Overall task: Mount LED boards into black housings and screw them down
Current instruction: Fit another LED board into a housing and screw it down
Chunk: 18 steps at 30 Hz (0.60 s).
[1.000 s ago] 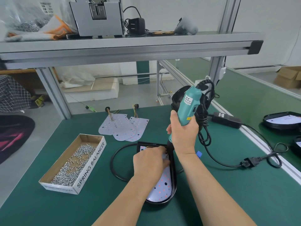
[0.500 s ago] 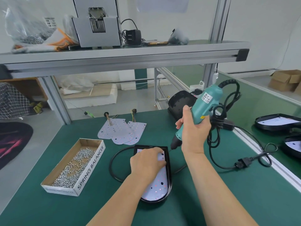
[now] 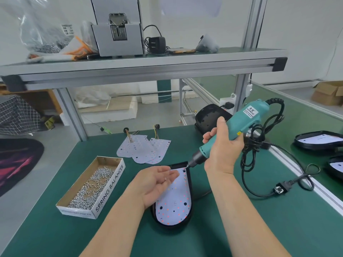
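The black housing [image 3: 191, 184] lies at lower centre of the frame on the green mat [image 3: 259, 225]. It is a smooth, matte shell with a straight upper end and a rounded lower end. Seated inside it is the LED board [image 3: 176, 206], a flat white sheet of the same outline, dotted with small red and orange points and a few dark round holes.

The left hand [image 3: 157, 179] hovers palm up over the board's upper left part, fingers relaxed and spread, grasping nothing. A tiny shiny speck rests on its fingers, too small to name. The right hand [image 3: 222, 147] is wrapped round the screwdriver [image 3: 246, 119], a teal plastic barrel with a dark metal nose. It is tilted, with its tip at the board's upper right corner hole. A black rubbery cord [image 3: 259, 145] hangs from it in loose coils toward the right of the frame.

At lower left sits an open cardboard box [image 3: 109, 184] holding a heap of small silvery screws [image 3: 89, 188]. Above the housing, spare boards [image 3: 143, 149] overlap one another, thin coloured wires at their upper ends. An empty housing [image 3: 209, 117] leans behind the right hand. An aluminium shelf [image 3: 148, 65] crosses the upper frame.
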{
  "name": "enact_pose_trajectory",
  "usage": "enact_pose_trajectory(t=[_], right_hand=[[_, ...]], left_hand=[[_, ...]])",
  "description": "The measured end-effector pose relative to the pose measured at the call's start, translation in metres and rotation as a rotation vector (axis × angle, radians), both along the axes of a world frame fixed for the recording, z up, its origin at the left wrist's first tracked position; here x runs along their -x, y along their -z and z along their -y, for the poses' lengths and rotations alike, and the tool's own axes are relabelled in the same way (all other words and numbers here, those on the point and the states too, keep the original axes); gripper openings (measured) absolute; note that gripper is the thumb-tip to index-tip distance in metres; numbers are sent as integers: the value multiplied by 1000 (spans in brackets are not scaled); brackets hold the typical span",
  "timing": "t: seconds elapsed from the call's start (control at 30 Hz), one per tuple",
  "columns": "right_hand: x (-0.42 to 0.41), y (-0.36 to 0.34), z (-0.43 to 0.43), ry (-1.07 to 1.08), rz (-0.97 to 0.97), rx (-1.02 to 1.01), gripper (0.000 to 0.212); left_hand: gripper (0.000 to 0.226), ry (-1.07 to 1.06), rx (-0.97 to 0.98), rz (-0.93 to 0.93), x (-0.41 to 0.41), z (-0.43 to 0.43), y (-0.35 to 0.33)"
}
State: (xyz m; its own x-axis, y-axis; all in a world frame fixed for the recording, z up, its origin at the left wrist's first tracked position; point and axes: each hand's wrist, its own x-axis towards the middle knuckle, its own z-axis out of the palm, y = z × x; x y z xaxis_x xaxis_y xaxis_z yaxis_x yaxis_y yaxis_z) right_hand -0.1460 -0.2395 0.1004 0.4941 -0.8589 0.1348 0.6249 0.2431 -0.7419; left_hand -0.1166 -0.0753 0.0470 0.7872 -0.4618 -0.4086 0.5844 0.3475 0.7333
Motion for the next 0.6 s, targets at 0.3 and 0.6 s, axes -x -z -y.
enact_pose_trajectory(t=[0.3, 0.6], right_hand=[[5, -7, -17, -63, 18, -57, 20], [11, -9, -23, -89, -5, -69, 20]], left_hand=[[22, 60, 104, -21, 11, -11, 10], [28, 116, 107, -18, 22, -15, 12]])
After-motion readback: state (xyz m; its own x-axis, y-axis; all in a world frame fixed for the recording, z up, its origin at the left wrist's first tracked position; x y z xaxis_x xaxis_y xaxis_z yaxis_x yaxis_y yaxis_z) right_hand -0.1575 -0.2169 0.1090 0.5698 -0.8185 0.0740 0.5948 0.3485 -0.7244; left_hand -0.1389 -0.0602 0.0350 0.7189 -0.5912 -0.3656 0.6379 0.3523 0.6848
